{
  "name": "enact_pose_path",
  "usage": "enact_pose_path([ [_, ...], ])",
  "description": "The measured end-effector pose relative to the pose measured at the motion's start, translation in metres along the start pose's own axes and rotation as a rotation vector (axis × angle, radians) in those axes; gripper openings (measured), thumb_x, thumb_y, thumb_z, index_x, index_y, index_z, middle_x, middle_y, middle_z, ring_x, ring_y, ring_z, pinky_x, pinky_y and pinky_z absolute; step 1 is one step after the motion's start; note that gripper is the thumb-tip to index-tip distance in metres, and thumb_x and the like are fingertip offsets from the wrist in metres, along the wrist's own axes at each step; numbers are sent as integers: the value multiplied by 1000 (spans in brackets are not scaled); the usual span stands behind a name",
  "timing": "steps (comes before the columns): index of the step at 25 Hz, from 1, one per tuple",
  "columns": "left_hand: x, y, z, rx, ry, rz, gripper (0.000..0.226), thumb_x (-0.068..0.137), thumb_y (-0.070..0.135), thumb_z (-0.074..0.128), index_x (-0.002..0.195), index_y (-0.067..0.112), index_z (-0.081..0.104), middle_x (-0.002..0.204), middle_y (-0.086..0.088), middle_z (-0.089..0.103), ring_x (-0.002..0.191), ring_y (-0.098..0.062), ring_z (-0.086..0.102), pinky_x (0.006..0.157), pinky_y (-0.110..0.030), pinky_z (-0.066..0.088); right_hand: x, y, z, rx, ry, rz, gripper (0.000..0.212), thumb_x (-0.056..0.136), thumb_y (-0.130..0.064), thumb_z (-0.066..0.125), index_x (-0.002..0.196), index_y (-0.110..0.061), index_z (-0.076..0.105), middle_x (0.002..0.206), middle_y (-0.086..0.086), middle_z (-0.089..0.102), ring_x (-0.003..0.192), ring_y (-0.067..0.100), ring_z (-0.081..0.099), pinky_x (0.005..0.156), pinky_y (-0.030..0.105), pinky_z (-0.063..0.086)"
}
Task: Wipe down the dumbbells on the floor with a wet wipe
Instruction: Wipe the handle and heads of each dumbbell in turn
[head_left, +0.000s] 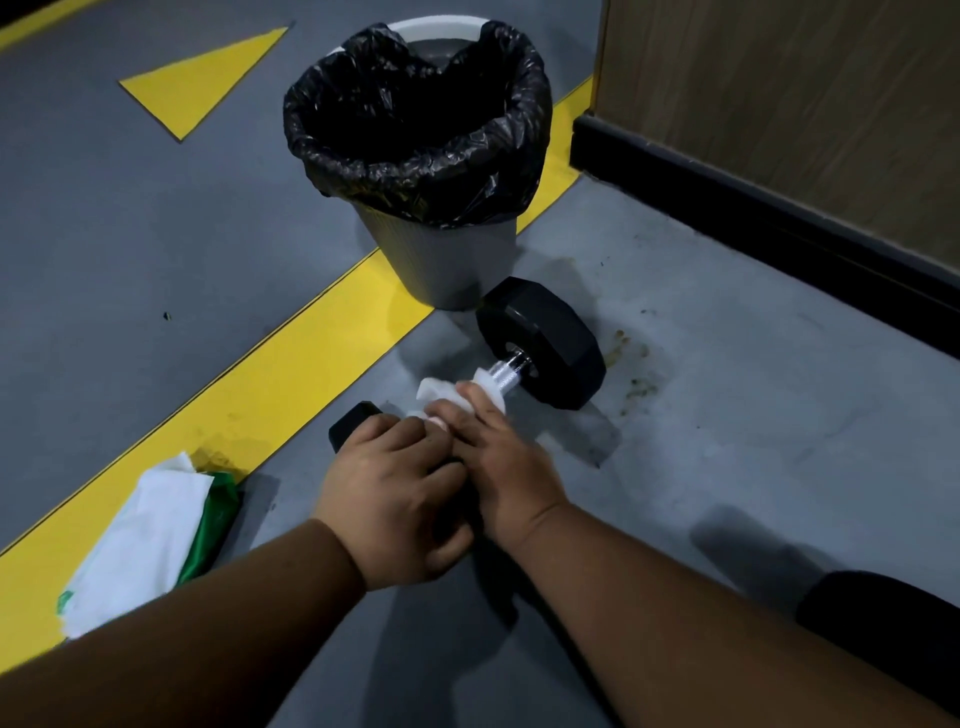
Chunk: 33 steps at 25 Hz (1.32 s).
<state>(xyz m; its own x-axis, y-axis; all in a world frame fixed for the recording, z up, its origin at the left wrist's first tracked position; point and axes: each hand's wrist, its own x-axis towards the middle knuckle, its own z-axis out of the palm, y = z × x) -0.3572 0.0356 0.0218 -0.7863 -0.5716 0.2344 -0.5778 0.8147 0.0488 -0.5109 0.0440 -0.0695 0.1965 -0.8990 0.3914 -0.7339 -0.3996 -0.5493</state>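
At the far left, a pack of wet wipes (150, 540) lay on the floor (727, 415), partly over the yellow stripe (291, 384), a white sheet sticking out of its green wrapper. Your left hand (395, 499) rested on the near head of the dumbbell (540, 343), fingers curled over it and gripping it. Just beside it, touching, your right hand (498, 462) pinched the wet wipe (452, 392) around the chrome handle, the white cloth bunched up ahead of your fingertips. The dumbbell lay on the grey floor, its far black head just in front of the bin (431, 171) lined with a black bag. A wood-panelled wall (805, 104) stood at the right.
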Motion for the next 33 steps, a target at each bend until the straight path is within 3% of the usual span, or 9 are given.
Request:
enact_pose_path([
  [3, 5, -21, -12, -86, -97, 180, 15, 77, 35, 69, 75, 20, 71, 79, 0, 63, 72, -26, 54, 67, -33, 41, 5, 4, -4, -82, -75, -51, 64, 86, -19, 50, 148, -31, 38, 153, -11, 32, 145, 15, 30, 85, 39, 58],
  [4, 6, -33, -14, -103, -125, 231, 18, 81, 38, 69, 79, 20, 73, 79, -1, 64, 72, -27, 55, 66, -32, 42, 6, 14, -6, -58, -145, -69, 67, 86, -13, 59, 147, -34, 43, 153, -13, 38, 147, 16, 32, 84, 17, 33],
  [7, 6, -53, -11, -73, -114, 196, 40, 84, 51, 63, 78, 12, 72, 72, -7, 58, 63, -32, 51, 59, -34, 42, 14, 42, -16, -38, -202, -32, 78, 79, 8, 62, 143, -34, 50, 154, -12, 41, 150, 19, 29, 106, 37, 49],
  [13, 0, -49, 1, -128, -11, 170, 43, 83, 51, 60, 72, 10, 69, 68, -8, 51, 57, -30, 44, 55, -32, 34, -5, 1, 2, 126, -195, 96, 82, 77, 13, 61, 148, -24, 44, 158, 4, 32, 151, 22, 24, 122, 27, 19],
  [16, 0, -51, 2, -135, -5, 155, 42, 82, 51, 61, 73, 10, 69, 69, -8, 52, 57, -29, 43, 57, -31, 34, 0, 16, -8, 91, -229, -142, 82, 73, 11, 72, 146, -18, 50, 156, 5, 41, 147, 27, 36, 117, 44, 36],
  [20, 1, -50, 1, -155, 32, 152, 43, 81, 50, 63, 65, 10, 61, 66, -8, 48, 55, -29, 39, 53, -33, 35, 28, 33, -23, 24, -61, 128, 71, 71, 11, 68, 133, -24, 63, 140, -4, 55, 141, 22, 37, 98, 35, 53],
  [25, 0, -50, 2, -139, 41, 159, 40, 80, 49, 64, 68, 11, 64, 67, -7, 51, 56, -29, 41, 55, -30, 35, 6, -5, -6, 125, -179, 53, 48, 97, -59, 38, 139, -44, 54, 160, -19, 26, 130, -10, 31, 105, 7, 28],
  [29, 0, -50, 2, -137, 36, 147, 42, 80, 50, 63, 67, 10, 63, 67, -8, 50, 56, -30, 41, 54, -32, 36, 17, 33, -22, 41, -172, -42, 70, 80, 6, 62, 141, -27, 59, 150, 1, 49, 142, 14, 32, 103, 32, 49],
  [33, 0, -49, 2, -155, 46, 142, 42, 79, 49, 64, 64, 10, 59, 66, -8, 47, 56, -30, 40, 52, -33, 36, 10, 22, -12, 76, -83, 179, 82, 76, 10, 58, 145, -34, 49, 159, -9, 35, 154, 15, 14, 106, 40, 49],
])
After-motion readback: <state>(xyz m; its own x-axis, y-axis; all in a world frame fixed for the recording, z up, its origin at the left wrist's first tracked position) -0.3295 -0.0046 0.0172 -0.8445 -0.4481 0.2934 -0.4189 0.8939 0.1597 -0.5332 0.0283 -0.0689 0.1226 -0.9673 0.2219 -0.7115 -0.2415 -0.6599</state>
